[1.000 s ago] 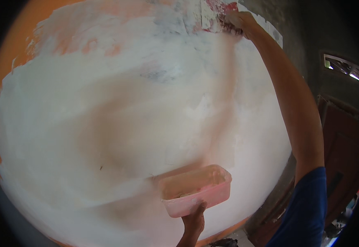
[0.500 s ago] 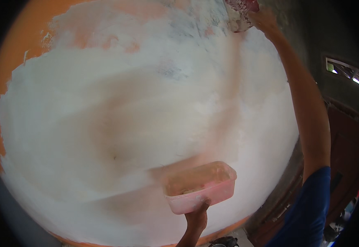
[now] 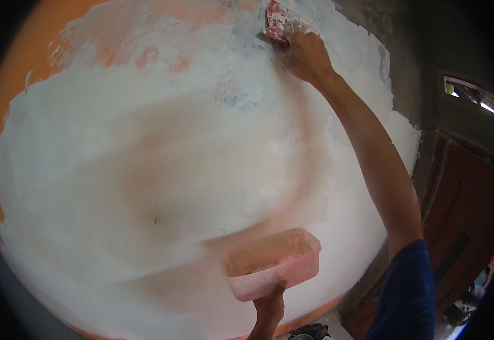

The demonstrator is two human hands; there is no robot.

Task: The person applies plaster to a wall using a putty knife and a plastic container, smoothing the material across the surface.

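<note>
High on the wall [image 3: 201,153], my right hand [image 3: 308,55] is closed round a putty scraper [image 3: 278,21], a red spreader smeared with white paste. Its blade lies against the wall near the top of the view, where white filler meets patchy orange and grey. Lower down, my left hand [image 3: 270,303] grips a pink plastic tub [image 3: 278,277] from below, with the thumb up on its near side. The oblong tub is tilted, so its inside shows, with some pale paste on the bottom. The fingers under the tub are hidden.
Bare orange paint [image 3: 29,56] edges the wall on the left. To the right are a dark red-brown door [image 3: 467,198] and a small vent window [image 3: 473,96] above it. Below the tub, a dark object [image 3: 309,331] stands at the lower edge, partly cut off.
My right hand has swept the scraper left across the upper wall, from the right edge toward the middle. The tub in my left hand has sunk slightly.
</note>
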